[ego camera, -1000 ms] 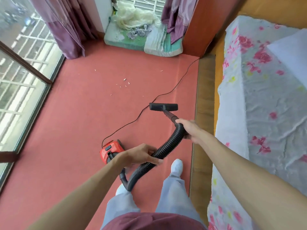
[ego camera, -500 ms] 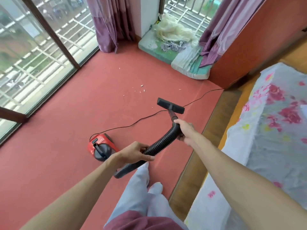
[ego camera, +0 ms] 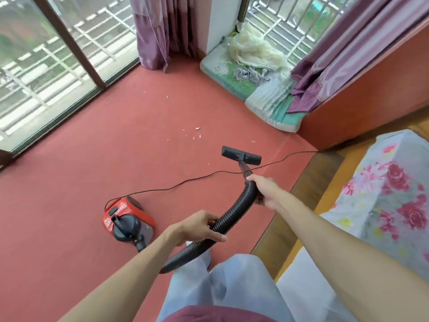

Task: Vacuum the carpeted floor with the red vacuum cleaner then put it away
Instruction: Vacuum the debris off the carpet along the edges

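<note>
The red vacuum cleaner (ego camera: 126,220) sits on the red carpet (ego camera: 69,182) to my lower left. Its black ribbed hose (ego camera: 234,210) curves up from the body to a short wand ending in a flat black floor nozzle (ego camera: 241,155). My left hand (ego camera: 200,226) grips the hose at its middle. My right hand (ego camera: 265,190) holds the hose top where it joins the wand. The nozzle is just short of several small white scraps (ego camera: 193,134) scattered on the carpet.
A thin black power cord (ego camera: 185,182) runs across the carpet to the right wall. A bed with a floral cover (ego camera: 383,194) and a wooden platform edge (ego camera: 301,201) lie right. Folded mats with cloth (ego camera: 253,73), purple curtains (ego camera: 157,31) and glass doors (ego camera: 46,66) line the far side.
The view has swung left and the far corner has come closer. The vacuum body now lies further left of my legs. Both hands keep their grip on the hose.
</note>
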